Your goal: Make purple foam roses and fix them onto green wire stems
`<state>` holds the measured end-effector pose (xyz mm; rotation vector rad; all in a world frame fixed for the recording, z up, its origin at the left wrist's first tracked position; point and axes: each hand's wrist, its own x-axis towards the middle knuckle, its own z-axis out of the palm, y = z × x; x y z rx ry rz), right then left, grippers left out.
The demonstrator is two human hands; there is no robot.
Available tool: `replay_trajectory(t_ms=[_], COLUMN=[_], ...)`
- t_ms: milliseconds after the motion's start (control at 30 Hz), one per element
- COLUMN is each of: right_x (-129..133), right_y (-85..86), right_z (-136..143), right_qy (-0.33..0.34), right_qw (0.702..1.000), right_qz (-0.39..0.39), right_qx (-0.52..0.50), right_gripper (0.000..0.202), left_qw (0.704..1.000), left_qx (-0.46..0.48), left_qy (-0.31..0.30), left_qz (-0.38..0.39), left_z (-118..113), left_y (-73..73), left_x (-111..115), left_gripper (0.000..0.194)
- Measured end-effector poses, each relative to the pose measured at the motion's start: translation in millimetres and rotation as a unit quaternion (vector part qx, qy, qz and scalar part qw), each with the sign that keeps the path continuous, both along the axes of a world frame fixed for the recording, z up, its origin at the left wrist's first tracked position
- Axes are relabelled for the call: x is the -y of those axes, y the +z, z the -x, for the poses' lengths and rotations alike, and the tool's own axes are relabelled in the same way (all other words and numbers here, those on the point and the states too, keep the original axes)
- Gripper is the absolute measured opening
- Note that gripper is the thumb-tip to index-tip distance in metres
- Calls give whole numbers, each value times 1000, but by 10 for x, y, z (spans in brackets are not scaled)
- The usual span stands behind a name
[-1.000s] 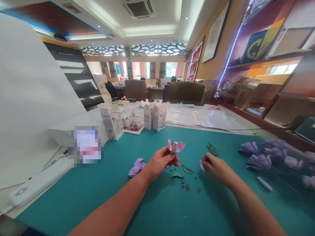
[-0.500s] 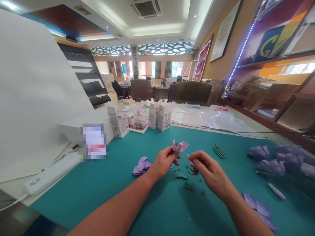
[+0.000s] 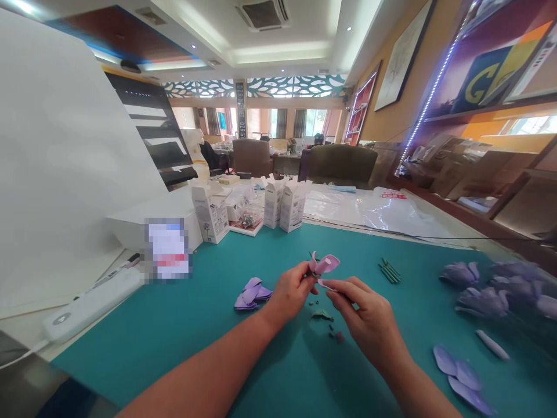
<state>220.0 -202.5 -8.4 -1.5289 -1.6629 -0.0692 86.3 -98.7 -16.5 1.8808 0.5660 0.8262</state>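
Note:
In my left hand (image 3: pixel 292 295) is a small artificial flower (image 3: pixel 324 264) with pinkish-lilac petals, pinched near its base above the green mat (image 3: pixel 187 337). My right hand (image 3: pixel 369 313) pinches a loose pale petal (image 3: pixel 326 285) between thumb and fingers, its tip at the flower's underside. Whether the petal touches the flower I cannot tell. Below the hands lie a green leaf (image 3: pixel 322 314) and several tiny dark bits. A pile of purple petals (image 3: pixel 251 294) rests beside my left forearm. More purple petals (image 3: pixel 462 374) are spread to the right of my right forearm.
Several green stems (image 3: pixel 389 271) lie right of centre on the mat. Finished purple flowers (image 3: pixel 482 296) and a pale rolled piece (image 3: pixel 492 344) are at the right. White boxes (image 3: pixel 210 215) and clear plastic sheeting (image 3: pixel 361 209) stand behind. At left are a blurred screen (image 3: pixel 169 248) and a power strip (image 3: pixel 93 302).
My right hand has moved left and brought the petal up to the base of the flower. My left hand and its flower have shifted slightly right.

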Motion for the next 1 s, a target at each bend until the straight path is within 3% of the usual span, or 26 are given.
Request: replay_trajectory(t_ms=[500, 1000], right_x=[-7, -5], right_y=[-51, -42], right_z=[30, 13], right_qy=[-35, -26], right_qw=[999, 996], right_qz=[-26, -42], right_qx=[30, 80], right_gripper=[29, 28], left_qw=[998, 995], left_qx=[-28, -36], left_qy=[29, 50], left_qz=[-43, -74], left_z=[-5, 4], left_y=[-13, -3], left_x=[7, 34], left_gripper=[18, 20])
